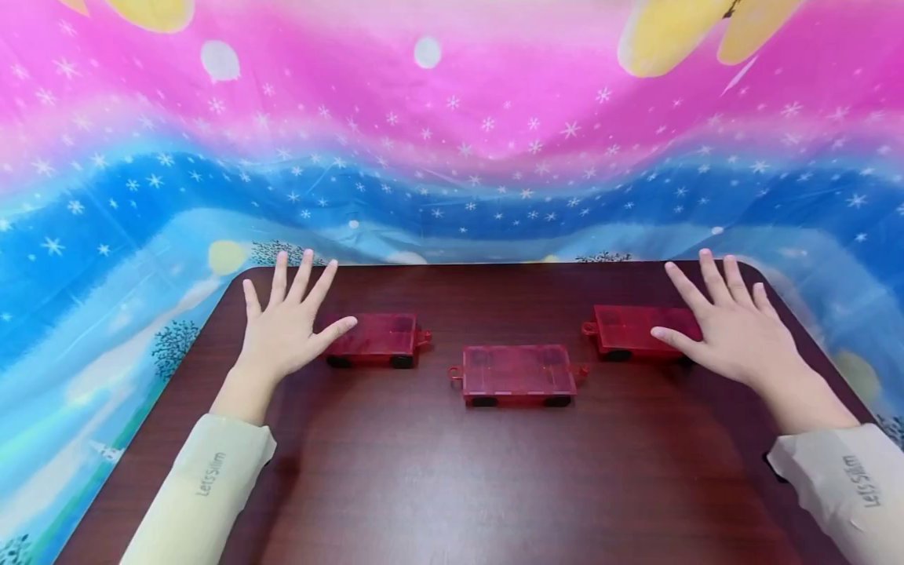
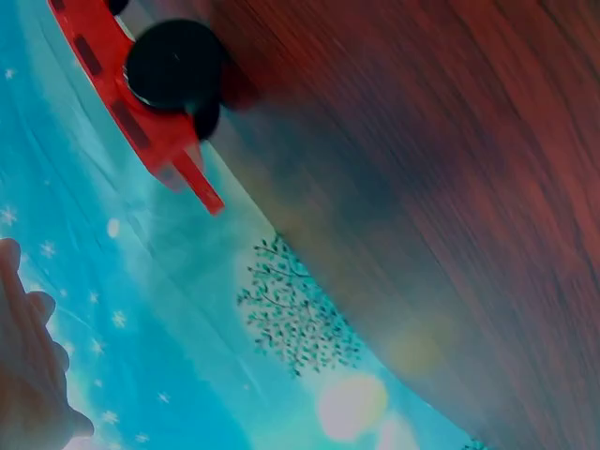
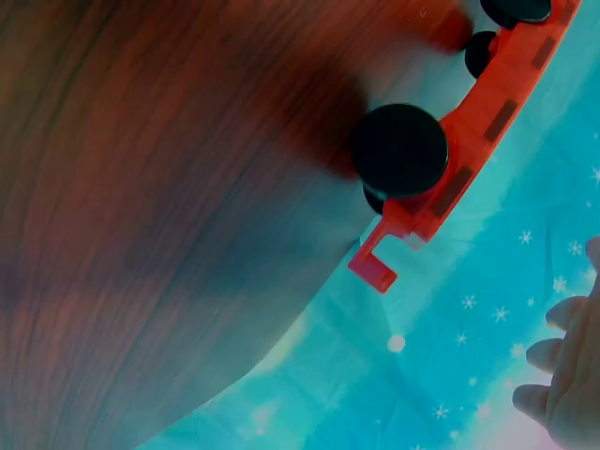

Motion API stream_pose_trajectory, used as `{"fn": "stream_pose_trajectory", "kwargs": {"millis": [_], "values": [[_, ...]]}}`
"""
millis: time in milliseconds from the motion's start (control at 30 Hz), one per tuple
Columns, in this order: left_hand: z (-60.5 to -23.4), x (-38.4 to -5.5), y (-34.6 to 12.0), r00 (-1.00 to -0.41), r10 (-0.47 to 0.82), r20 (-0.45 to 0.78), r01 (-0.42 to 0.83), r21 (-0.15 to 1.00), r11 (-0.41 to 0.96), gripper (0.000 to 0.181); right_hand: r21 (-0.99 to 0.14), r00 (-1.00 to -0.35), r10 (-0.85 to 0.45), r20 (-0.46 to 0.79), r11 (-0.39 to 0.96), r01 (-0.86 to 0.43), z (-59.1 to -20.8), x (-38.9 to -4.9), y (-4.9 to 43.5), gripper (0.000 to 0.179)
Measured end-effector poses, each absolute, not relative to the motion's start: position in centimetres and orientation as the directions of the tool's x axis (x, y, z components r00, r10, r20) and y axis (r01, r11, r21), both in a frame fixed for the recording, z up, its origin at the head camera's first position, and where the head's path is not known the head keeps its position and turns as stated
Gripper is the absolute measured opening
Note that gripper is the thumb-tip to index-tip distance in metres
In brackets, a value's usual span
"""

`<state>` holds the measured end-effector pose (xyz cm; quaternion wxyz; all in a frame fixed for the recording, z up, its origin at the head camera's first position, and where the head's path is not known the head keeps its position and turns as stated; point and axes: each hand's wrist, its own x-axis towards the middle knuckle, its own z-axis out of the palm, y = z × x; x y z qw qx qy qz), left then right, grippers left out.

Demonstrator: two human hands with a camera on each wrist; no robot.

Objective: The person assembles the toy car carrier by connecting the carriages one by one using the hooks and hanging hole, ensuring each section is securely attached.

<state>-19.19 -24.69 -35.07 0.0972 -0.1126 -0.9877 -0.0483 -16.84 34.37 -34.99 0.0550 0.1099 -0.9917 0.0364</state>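
Note:
Three red see-through toy wagons with black wheels stand apart on the dark wood table. My left hand, fingers spread, is raised beside the left wagon and its thumb overlaps that wagon in the head view. On the other side, my right hand is likewise spread, covering part of the right wagon. Between the hands, a little nearer, is the middle wagon, with a small coupling at each end. Close up, the left wrist view shows a red wagon frame; the right wrist view shows another wagon frame. Both hands hold nothing.
The brown table has rounded far corners. Behind and beside it hangs a pink and blue cloth printed with snowflakes, meeting the table's far edge. Light sleeves cover both forearms.

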Motion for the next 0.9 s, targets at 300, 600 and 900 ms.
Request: {"fn": "stream_pose_trajectory", "kwargs": {"millis": [300,600,900], "values": [[-34.8,-18.4,-22.2,-0.935,0.29,0.206,0.31,0.069,0.948,0.09,-0.05,-0.952,-0.284,0.115,0.955,-0.291,-35.3,-17.3,33.1,0.094],[-35.5,-17.7,-19.7,-0.894,0.389,0.223,0.417,0.095,0.904,0.091,-0.04,-0.937,-0.335,0.1,0.939,-0.341,-36.0,-17.9,31.9,0.092],[-35.8,-17.4,-17.1,-0.837,0.502,0.218,0.525,0.062,0.849,0.09,-0.068,-0.933,-0.361,0.001,0.93,-0.36,-36.3,-18.3,31.0,0.088]]}}
